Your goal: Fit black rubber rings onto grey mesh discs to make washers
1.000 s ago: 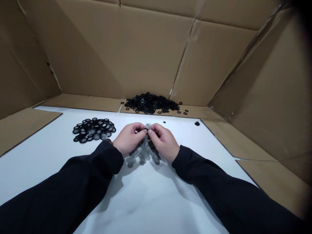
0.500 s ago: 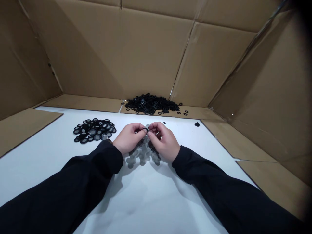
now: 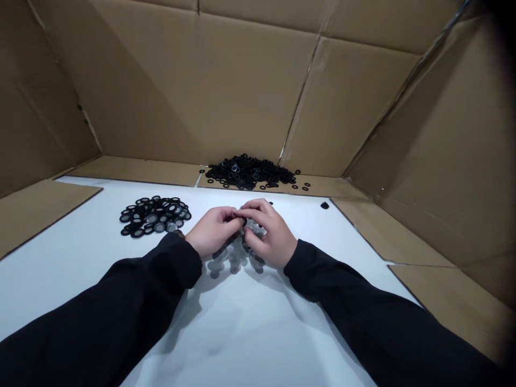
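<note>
Thumb and fingers of my left hand (image 3: 212, 232) pinch a small black rubber ring (image 3: 244, 221), mostly covered by the fingertips. From the other side, my right hand (image 3: 274, 234) reaches its forefinger over to the ring. Its thumb is apart from that finger, with a gap between them. Beneath both hands, thin grey mesh-like discs (image 3: 235, 263) lie scattered on the white tabletop (image 3: 242, 333), partly hidden by the fingers. Left of my left hand is a heap of black rings with grey centres (image 3: 155, 216).
A large pile of black rings (image 3: 250, 173) lies on the cardboard strip at the back, several loose around it. To the right sits a small black lump (image 3: 324, 205). Tall cardboard walls (image 3: 250, 86) stand behind and at both sides.
The right forefinger has stretched left over the ring and the right thumb has come away from it, lower down. The left hand keeps its pinch, nearly in place.
</note>
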Action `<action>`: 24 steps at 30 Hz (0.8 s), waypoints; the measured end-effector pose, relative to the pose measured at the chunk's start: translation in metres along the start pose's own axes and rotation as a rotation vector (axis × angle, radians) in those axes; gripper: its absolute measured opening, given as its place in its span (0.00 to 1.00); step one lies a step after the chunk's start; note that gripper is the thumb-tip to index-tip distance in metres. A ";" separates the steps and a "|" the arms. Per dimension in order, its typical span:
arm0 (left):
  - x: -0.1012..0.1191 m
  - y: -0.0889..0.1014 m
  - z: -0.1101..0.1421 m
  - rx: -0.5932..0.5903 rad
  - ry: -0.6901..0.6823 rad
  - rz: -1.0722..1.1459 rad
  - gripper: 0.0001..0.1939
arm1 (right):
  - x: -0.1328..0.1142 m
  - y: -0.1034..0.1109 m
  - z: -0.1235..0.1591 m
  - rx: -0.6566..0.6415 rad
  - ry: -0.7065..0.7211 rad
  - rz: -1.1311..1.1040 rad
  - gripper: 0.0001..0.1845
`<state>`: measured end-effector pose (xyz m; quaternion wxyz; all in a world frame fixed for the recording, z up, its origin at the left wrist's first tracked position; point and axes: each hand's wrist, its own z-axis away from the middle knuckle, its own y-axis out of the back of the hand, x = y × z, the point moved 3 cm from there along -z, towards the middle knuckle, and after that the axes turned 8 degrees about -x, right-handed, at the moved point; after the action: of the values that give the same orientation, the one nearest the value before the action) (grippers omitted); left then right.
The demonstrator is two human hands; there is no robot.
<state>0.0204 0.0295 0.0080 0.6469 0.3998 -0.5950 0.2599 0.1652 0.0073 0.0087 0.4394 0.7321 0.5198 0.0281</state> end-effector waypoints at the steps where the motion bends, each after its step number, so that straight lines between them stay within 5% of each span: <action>1: 0.000 0.000 0.000 -0.001 -0.007 -0.002 0.09 | 0.000 0.000 0.000 -0.004 0.000 0.002 0.21; 8: 0.003 0.000 0.001 -0.012 -0.006 -0.062 0.10 | 0.001 0.001 0.000 0.054 -0.074 0.027 0.12; 15: 0.003 0.006 0.000 -0.018 -0.050 -0.161 0.11 | 0.005 0.005 0.001 -0.012 0.023 0.018 0.24; 24: 0.015 0.081 0.006 0.502 0.098 -0.858 0.14 | 0.098 0.011 -0.012 0.084 -0.370 0.327 0.15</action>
<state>-0.0468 0.0666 0.0399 0.6066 0.7393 -0.2649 0.1238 0.2121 0.0906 -0.0170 0.4860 0.8167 0.3059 -0.0572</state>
